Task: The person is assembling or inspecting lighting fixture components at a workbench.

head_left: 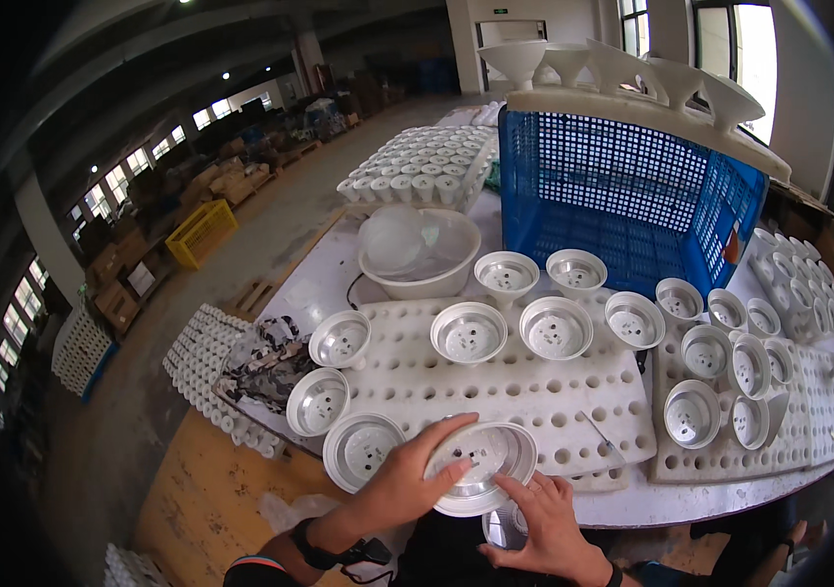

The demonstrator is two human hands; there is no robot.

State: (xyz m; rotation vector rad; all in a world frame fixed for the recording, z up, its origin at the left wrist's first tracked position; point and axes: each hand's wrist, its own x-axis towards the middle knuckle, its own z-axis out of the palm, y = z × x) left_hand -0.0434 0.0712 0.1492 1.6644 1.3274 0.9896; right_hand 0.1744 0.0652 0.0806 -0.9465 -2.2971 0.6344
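Note:
A round white lamp cup (483,460) with a silvery inside and small dark marks on its floor is tilted up in front of me. My left hand (405,481) grips its left rim, thumb over the edge. At the lower right rim, my right hand (541,520) has its fingertips on the same cup, its thumb lower down beside a pale, shiny part (505,528) that I see only partly. Just left of the held cup lies another lamp cup (363,450), close to my left hand. More of these cups (469,333) stand on a white foam board (397,386) full of holes.
A thin screwdriver-like tool (603,437) lies on the board. Behind are a white basin (422,284) with translucent covers and a blue crate (622,245) on its side. A second holed board (730,460) with cups is at right. Camouflage cloth (265,367) is left; another person's hand (808,536) shows lower right.

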